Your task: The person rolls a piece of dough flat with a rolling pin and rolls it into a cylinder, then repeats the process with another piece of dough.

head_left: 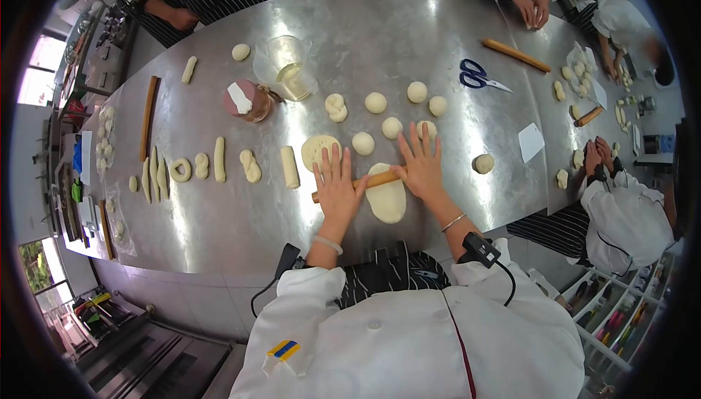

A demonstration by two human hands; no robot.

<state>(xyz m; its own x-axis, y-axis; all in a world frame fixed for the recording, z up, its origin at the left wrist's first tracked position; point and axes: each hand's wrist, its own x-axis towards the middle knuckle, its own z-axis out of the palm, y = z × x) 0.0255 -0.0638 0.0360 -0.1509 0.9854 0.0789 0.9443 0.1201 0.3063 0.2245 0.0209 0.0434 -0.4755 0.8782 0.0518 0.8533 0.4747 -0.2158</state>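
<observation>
My left hand (338,186) lies flat with spread fingers on the left end of a wooden rolling pin (378,179). The fingers of my right hand (423,169) are also spread, its palm on the pin's right end. Under the pin is a flattened oval of dough (387,202). A round flat dough piece (320,149) lies partly beneath my left fingertips. Several dough balls (375,102) sit beyond my hands, one of them (426,130) partly behind my right fingers. A dough roll (290,167) lies left of my left hand.
Shaped dough pieces (181,168) and another rolling pin (149,119) are at left. Beyond stand a clear container (286,63) and a reddish jar (248,102). Blue scissors (475,75), a white scraper (531,142) and a pin (517,55) lie right. Other people work around the metal table (350,34).
</observation>
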